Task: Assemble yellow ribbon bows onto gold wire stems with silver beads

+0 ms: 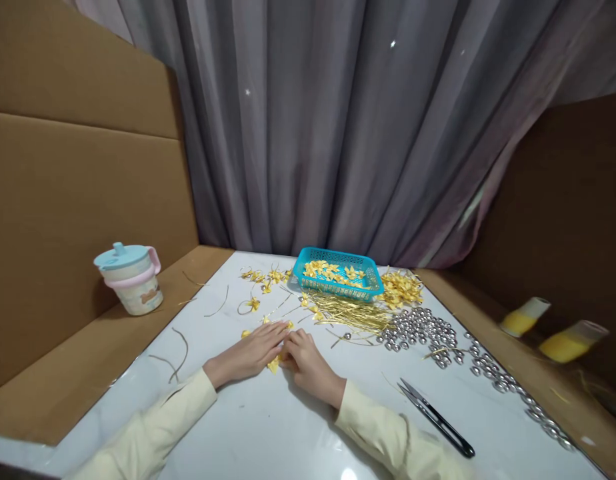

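My left hand [263, 349] and my right hand [305, 364] meet low over the white table. Between them a yellow ribbon bow [274, 365] pokes out below the fingertips, mostly covered. The left fingers lie close together over it, with the thumb underneath. Bent fingers of the right hand pinch at the same spot. Just beyond the hands are loose yellow bows [315, 312] and a bundle of gold twist ties [351, 312]. Farther back, a blue plastic basket [333, 287] holds more yellow bows.
Silver beads [423, 328] spread along the right side. Black thread snips [438, 419] lie near my right sleeve. A yellow pile [401, 288] sits beside the basket. A lidded cup [133, 280] stands left; two yellow-filled glasses [574, 341] stand right. Cardboard walls [83, 200] flank the table.
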Motion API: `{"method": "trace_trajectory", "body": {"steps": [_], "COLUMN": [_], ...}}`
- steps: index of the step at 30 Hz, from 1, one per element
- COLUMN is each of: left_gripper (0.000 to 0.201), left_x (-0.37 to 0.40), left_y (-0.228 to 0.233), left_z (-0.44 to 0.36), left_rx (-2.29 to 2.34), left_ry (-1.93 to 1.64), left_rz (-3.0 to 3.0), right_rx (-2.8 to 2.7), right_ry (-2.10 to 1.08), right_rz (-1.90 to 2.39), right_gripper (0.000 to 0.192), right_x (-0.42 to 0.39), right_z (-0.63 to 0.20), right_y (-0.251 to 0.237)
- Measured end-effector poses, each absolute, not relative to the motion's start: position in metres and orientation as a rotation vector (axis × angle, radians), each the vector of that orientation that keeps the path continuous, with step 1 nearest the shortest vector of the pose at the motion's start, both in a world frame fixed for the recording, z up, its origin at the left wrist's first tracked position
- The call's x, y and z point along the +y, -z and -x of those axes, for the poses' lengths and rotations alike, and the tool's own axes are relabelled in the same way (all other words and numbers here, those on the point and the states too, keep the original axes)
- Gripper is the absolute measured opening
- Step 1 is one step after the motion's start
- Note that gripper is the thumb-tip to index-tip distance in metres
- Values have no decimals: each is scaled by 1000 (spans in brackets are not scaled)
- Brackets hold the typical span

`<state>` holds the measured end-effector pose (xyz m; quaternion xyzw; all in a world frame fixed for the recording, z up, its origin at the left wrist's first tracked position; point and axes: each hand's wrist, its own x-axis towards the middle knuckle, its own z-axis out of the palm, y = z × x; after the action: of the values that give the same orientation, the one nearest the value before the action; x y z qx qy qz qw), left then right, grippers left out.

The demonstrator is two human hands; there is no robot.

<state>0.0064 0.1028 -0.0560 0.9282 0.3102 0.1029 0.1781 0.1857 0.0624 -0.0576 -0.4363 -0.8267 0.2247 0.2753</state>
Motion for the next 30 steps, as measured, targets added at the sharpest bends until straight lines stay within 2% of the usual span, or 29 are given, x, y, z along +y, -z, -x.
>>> {"method": "trace_trajectory", "body": {"steps": [7,16,19,22,27,30], "left_gripper": [47,44,43,43,25,34], "left_x": [99,97,91,80,59,54], "left_y": [58,59,51,37,20,24], "left_z": [-11,-12,-16,-23,-34,-36], "left_rx": [815,829,800,824,708,655], "left_ry": [-219,-252,-376,-531,-471,-388], "left_rz": [-2768,-2730,-2458,-1849,-1490,-1304], "right_rx": [-2135,-2091,-2054,-2023,-1971,-1925], "right_ry": [-646,-965,-1003,-1000,-1014,-1048], "right_rz": [1223,1185,1180,1175,1198,1229], "right_gripper": [18,21,18,13,16,19], "right_x": [68,74,74,70,67,73], "right_z": [-192,-199,-201,-202,-211,-227], "right_y": [54,41,31,15,-10,-18]}}
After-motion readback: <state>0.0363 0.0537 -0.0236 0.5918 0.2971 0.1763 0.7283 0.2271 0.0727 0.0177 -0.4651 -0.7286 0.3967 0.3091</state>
